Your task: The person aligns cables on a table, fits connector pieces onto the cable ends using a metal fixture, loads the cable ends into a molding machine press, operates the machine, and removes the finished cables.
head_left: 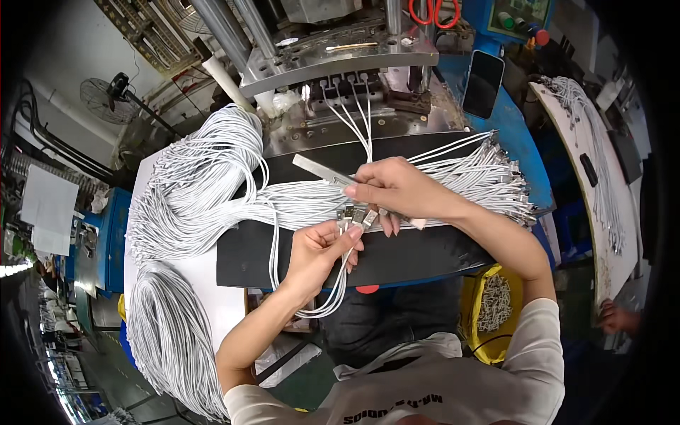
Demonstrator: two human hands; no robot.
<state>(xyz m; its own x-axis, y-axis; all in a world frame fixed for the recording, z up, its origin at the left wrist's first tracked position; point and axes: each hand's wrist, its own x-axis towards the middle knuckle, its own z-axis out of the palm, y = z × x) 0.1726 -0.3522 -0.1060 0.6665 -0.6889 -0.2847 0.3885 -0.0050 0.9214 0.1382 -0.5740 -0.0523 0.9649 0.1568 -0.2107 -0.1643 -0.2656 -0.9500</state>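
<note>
My left hand [316, 253] pinches several white cables by their metal plug ends [358, 217], with the plugs standing up side by side above the fingertips. The cables loop down below that hand. In my right hand [407, 190], thumb and fingers close around a flat metal strip [316, 168], which points up and to the left. The lower fingers of this hand are beside the plugs; whether they touch them is hard to make out. Behind both hands, a thick bundle of white cables [297, 201] lies across the black work surface [258, 262], its plug ends fanned out at the right.
Ahead stands a metal press [340, 64], with several cables [348, 117] running into its mould. Coiled cables [173, 326] hang at the left. A phone [484, 83] leans at the right, above a yellow bin [504, 347] of small parts. Another person's hand [618, 319] shows far right.
</note>
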